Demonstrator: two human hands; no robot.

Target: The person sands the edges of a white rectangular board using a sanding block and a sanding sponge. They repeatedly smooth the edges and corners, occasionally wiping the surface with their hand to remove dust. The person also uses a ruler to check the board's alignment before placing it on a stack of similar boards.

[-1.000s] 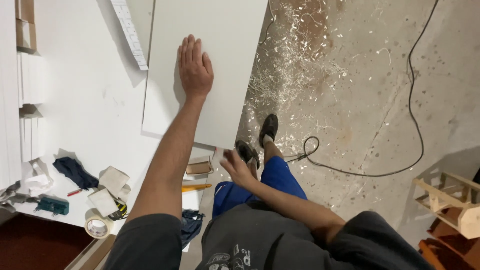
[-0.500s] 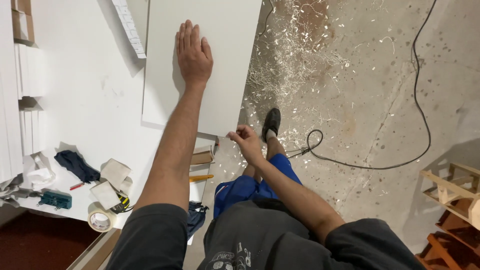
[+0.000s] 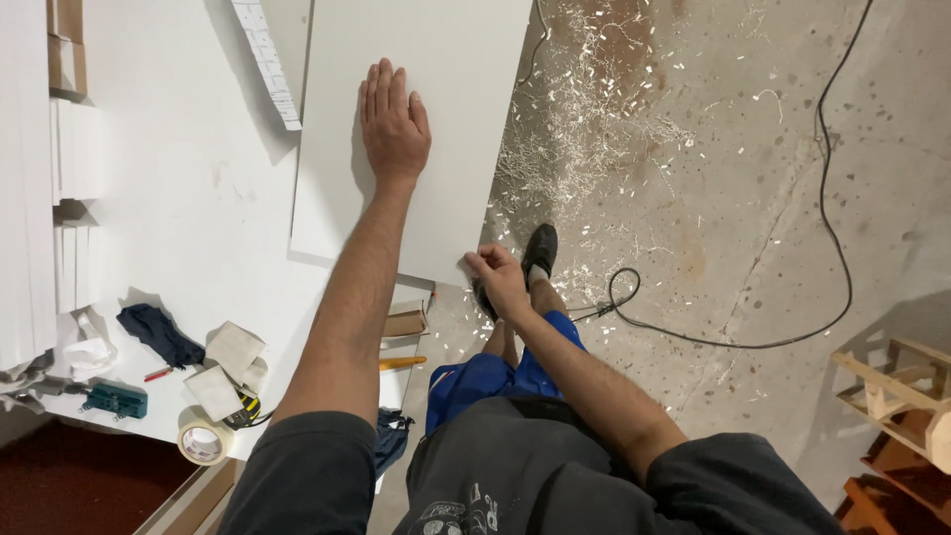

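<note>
panel: a large white board (image 3: 436, 119) lies flat on the white worktable (image 3: 178, 228), its long axis running from 6 o'clock up to 12 o'clock, its right part hanging out past the table edge over the floor
left hand: the left hand (image 3: 393, 124) is spread wide, palm down, fingers pointing to 12 o'clock, pressed flat on the panel's middle
right hand: the right hand (image 3: 498, 277) is curled narrow, fingertips pinched at the panel's near right corner, at about 5 o'clock from the left hand; what it grips beyond the edge itself, cannot tell
nearer hand: the right one sits at the corner, the left well up the face
around: tape roll (image 3: 204, 440) and dark cloth (image 3: 158, 335) at 8 o'clock on the table; black cable (image 3: 753, 342) and shavings (image 3: 584, 129) on the concrete at 2 o'clock
</note>
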